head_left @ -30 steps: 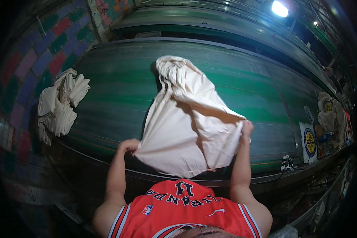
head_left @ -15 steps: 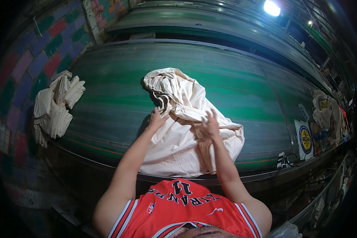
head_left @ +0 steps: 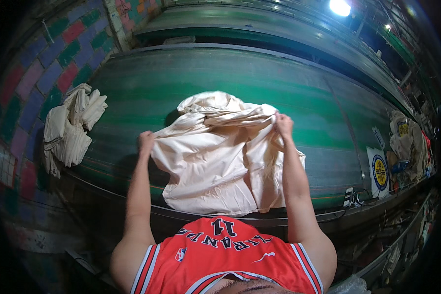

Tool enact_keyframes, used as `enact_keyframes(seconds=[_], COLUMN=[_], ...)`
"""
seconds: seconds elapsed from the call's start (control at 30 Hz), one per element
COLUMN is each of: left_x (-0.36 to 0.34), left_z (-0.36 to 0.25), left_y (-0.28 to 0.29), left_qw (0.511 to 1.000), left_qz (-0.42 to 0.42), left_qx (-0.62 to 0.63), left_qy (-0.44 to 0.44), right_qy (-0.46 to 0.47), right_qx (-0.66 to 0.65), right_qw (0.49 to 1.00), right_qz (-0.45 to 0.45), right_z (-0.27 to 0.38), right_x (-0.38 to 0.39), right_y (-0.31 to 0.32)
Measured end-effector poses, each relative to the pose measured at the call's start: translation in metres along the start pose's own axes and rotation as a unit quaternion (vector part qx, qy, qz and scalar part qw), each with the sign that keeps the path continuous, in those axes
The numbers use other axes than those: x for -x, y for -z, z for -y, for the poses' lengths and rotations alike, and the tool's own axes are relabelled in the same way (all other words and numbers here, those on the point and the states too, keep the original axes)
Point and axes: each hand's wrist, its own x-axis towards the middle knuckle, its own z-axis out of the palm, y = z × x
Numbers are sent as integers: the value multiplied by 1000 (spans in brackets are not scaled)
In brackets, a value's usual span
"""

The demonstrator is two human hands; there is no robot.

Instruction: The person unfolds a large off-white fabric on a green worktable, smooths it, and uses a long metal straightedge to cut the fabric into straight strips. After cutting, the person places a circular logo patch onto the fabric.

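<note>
Here, a wide cream cloth (head_left: 206, 161) lies on a long green-topped table (head_left: 328, 164), straight in front of the person, its lower edge reaching the table's near side. The left hand (head_left: 146, 142) is clamped on the cloth's left edge, fingers curled in around the fabric. The right hand (head_left: 284, 123) is closed on the cloth's upper right part, a little farther from the body than the left. The two hands stand well apart, and the fabric stretches between them in loose creases. Beyond them, the cloth's far end is bunched into a rounded heap, while a deep fold runs down its right half toward the red sleeveless jersey (head_left: 220, 255) that the person wears.

At the table's left end sits a pile of folded cream fabric (head_left: 68, 134), near a wall of painted blocks (head_left: 49, 76) in purple, green and red. Toward the right end are a white sheet with a round blue-and-yellow emblem (head_left: 379, 171), a crumpled heap of cream fabric (head_left: 410, 147) and, near the table's edge, a small black-and-white device with a cord (head_left: 348, 198). A bright lamp (head_left: 340, 7) shines at the upper right.
</note>
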Motion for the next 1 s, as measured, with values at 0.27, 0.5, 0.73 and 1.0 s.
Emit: enact_keyframes(seconds=[0.27,0.5,0.73,1.0], left_x=[63,69,112,120], left_z=[41,-90,-150,-192], left_y=[66,7,-64,13], left_qw=[883,941,876,708], left_qz=[235,249,412,615], left_qx=[-359,-110,-144,333], left_qy=[191,-201,-206,95], right_qy=[-134,269,212,197], right_qx=[199,-17,243,48], right_qw=[968,963,826,916], right_qz=[-73,10,462,345], right_z=[-50,24,81,178], right_x=[8,70,147,39], right_y=[70,2,-30,113])
